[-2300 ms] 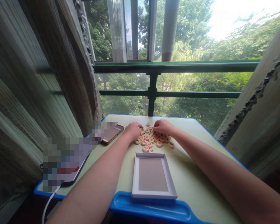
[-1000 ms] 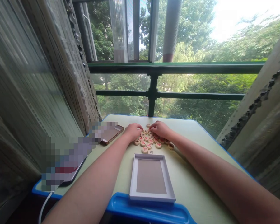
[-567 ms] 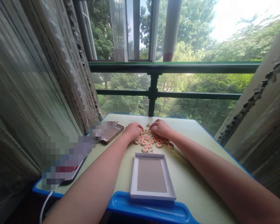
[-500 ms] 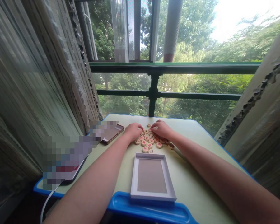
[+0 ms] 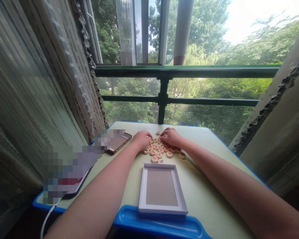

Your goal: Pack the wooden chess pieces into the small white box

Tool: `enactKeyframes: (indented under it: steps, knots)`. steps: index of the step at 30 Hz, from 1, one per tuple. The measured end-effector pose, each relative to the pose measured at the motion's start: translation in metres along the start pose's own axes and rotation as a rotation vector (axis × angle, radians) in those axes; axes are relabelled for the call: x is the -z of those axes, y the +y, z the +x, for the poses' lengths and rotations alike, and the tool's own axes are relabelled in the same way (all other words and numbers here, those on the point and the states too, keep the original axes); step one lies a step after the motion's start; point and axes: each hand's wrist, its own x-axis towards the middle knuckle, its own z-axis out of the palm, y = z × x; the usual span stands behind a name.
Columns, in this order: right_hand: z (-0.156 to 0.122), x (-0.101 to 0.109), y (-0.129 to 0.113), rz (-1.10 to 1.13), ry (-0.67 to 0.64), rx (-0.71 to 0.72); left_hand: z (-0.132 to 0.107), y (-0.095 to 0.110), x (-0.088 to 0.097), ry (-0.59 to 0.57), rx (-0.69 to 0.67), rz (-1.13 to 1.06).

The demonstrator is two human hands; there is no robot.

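Note:
A cluster of round wooden xiangqi pieces (image 5: 159, 155), marked in red and black, lies on the pale table. Some pieces are face up, several touching each other. At the cluster's far left edge is my left hand (image 5: 141, 140), its fingers curled and closed at a piece there. My right hand (image 5: 172, 136) reaches over the far right side, fingers bent down and closed at a piece, hiding some of those beneath. One single piece (image 5: 157, 133) lies beyond the rest, between both hands. Nearer me stands a shallow white box tray (image 5: 142, 187) with nothing in it.
The table (image 5: 201, 181) has a blue rim and a blue molded trough (image 5: 161, 221) at its front. On the left lie an open box lid (image 5: 119, 142) and a blurred-out device with a white cable (image 5: 46, 215). Curtains flank the window; a green railing (image 5: 189, 71) runs behind.
The camera view has shifted very slightly. Both hands stay at the xiangqi pieces, the right fingertips a touch lower and farther left over them.

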Motion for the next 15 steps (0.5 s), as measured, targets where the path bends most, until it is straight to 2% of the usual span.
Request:
enactKeyframes:
  steps: [4,10,15]
  knots:
    - [-0.003,0.0039,-0.0024,0.169,0.036,-0.063,0.0003,-0.0011,-0.0008,0.007,-0.011,-0.004]
    - [-0.0072,0.0093,-0.0046,0.46,-0.002,-0.132,0.0002,-0.0019,-0.0003,0.007,-0.018,0.0]
    - [-0.0049,0.006,-0.0005,0.349,-0.02,-0.131,-0.0001,-0.0011,0.0005,0.001,-0.003,0.003]
